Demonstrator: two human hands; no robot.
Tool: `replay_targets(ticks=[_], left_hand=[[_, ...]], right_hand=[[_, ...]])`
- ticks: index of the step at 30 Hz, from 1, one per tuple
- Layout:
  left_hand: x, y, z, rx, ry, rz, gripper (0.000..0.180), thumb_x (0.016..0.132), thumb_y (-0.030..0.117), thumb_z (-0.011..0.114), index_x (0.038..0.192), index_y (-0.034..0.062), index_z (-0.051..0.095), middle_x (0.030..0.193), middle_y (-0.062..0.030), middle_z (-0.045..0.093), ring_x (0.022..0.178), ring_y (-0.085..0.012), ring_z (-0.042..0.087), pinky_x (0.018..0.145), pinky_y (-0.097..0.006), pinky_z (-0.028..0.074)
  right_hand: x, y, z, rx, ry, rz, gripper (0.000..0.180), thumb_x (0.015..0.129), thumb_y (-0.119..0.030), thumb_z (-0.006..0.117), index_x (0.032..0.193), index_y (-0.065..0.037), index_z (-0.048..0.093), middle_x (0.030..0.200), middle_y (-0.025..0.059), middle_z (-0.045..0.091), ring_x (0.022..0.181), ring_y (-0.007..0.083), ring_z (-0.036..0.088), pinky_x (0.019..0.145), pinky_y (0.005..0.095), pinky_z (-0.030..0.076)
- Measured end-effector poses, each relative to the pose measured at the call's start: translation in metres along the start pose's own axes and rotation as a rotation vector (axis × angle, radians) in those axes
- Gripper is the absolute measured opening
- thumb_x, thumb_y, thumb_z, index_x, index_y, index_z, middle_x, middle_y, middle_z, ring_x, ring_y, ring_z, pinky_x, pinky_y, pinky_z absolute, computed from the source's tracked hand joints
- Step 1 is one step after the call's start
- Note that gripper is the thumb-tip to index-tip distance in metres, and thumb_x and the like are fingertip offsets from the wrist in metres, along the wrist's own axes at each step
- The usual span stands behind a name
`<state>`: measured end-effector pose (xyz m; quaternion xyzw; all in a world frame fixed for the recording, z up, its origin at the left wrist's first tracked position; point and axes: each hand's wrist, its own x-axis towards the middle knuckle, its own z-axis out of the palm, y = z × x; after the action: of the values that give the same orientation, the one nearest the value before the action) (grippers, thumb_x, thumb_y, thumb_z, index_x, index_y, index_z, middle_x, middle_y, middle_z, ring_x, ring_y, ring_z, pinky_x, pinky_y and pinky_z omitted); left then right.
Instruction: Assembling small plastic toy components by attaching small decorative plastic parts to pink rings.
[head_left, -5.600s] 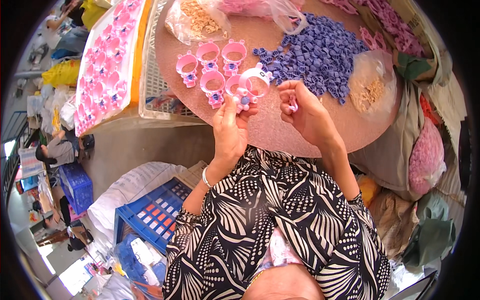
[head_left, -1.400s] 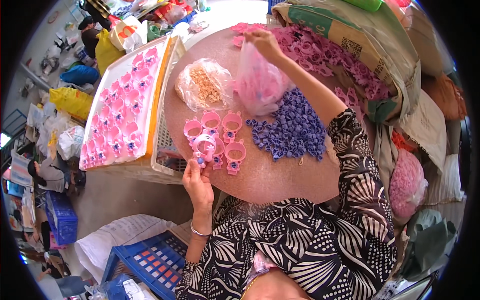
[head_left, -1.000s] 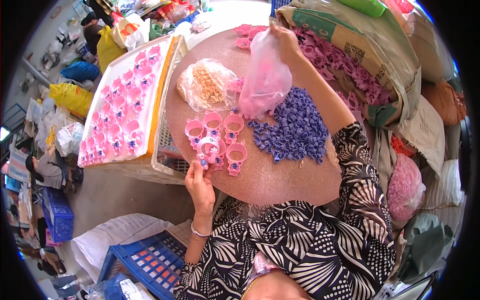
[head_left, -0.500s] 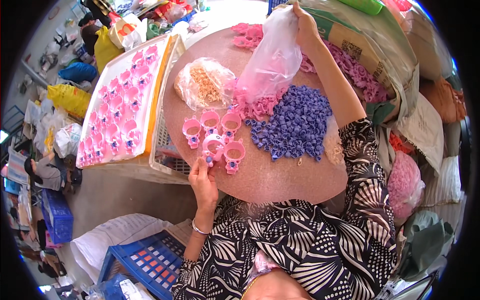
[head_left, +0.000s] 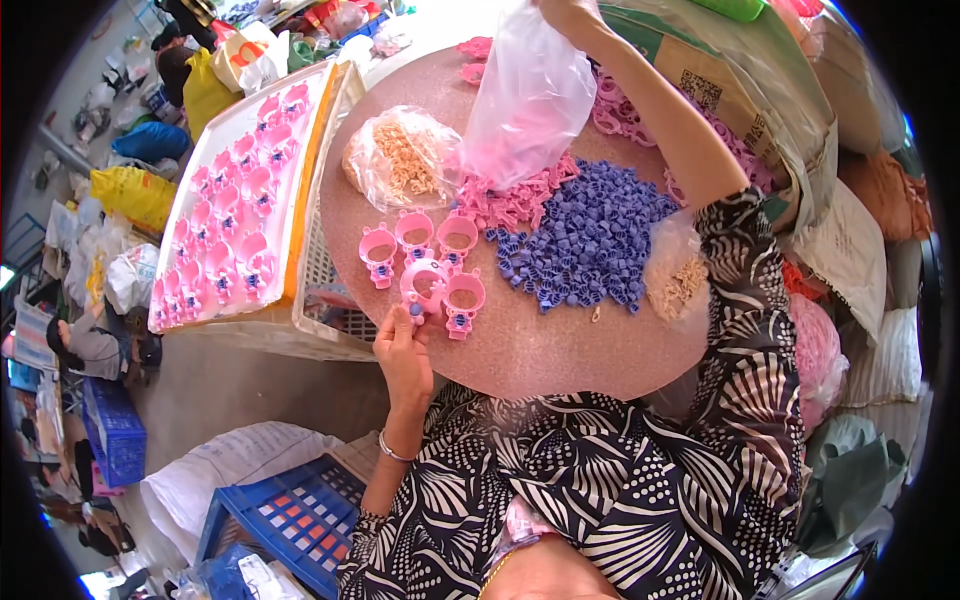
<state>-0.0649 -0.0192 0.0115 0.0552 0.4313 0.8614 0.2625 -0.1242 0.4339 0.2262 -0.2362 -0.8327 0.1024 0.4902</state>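
My left hand (head_left: 404, 358) pinches the lower end of a pink plastic figure with a round opening (head_left: 428, 284), at the near left of the round table (head_left: 560, 365). Several similar pink figures (head_left: 414, 232) lie around it, some with blue parts at their lower ends. At the far side, my right hand (head_left: 572, 18) is raised and closed on the top of a translucent plastic bag (head_left: 530, 90). The bag hangs down over a heap of small pink plastic parts (head_left: 510, 200). Right of that heap spreads a pile of small blue plastic parts (head_left: 585, 240).
A bag of beige parts (head_left: 405, 165) lies at the table's left, another small bag of them (head_left: 683, 285) at its right. A white tray with rows of pink figures (head_left: 230, 200) rests on a crate (head_left: 325, 320) to the left. Large sacks (head_left: 775, 110) crowd the right side.
My right hand has moved left and farther away, taking the bag's top with it. More pink rings show behind the bag on the right. My left hand keeps its hold.
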Motion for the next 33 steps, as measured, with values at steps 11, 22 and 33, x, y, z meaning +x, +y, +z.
replay_targets(ticks=[11, 22, 33], left_hand=[[0.001, -0.001, 0.007, 0.025, 0.012, -0.053, 0.021, 0.098, 0.018, 0.051, 0.094, -0.0011, 0.059, 0.09, -0.0039, 0.058, 0.084, -0.014, 0.059, 0.082, -0.034, 0.055], [0.002, 0.003, 0.004, 0.033, -0.008, -0.046, 0.022, 0.097, 0.019, 0.053, 0.095, -0.0021, 0.06, 0.094, -0.0055, 0.061, 0.084, -0.0164, 0.062, 0.08, -0.035, 0.055], [-0.001, 0.001, 0.003, 0.039, -0.021, -0.018, 0.02, 0.096, 0.019, 0.054, 0.089, 0.0016, 0.06, 0.086, -0.0018, 0.058, 0.079, -0.0131, 0.058, 0.08, -0.034, 0.055]], right_hand=[[0.037, -0.014, 0.007, -0.569, -0.558, -0.144, 0.034, 0.09, -0.039, 0.059, 0.095, -0.005, 0.064, 0.082, 0.0072, 0.062, 0.074, 0.0179, 0.062, 0.065, 0.0315, 0.051], [-0.063, 0.11, 0.025, 0.014, -1.024, -0.227, 0.049, 0.08, -0.025, 0.069, 0.122, -0.004, 0.055, 0.115, 0.0144, 0.064, 0.097, 0.0272, 0.063, 0.084, 0.0383, 0.051], [-0.085, 0.041, -0.009, -0.036, -0.73, -0.09, 0.019, 0.078, -0.016, 0.061, 0.091, -0.002, 0.065, 0.083, 0.0205, 0.066, 0.077, 0.0282, 0.067, 0.069, 0.0419, 0.05]])
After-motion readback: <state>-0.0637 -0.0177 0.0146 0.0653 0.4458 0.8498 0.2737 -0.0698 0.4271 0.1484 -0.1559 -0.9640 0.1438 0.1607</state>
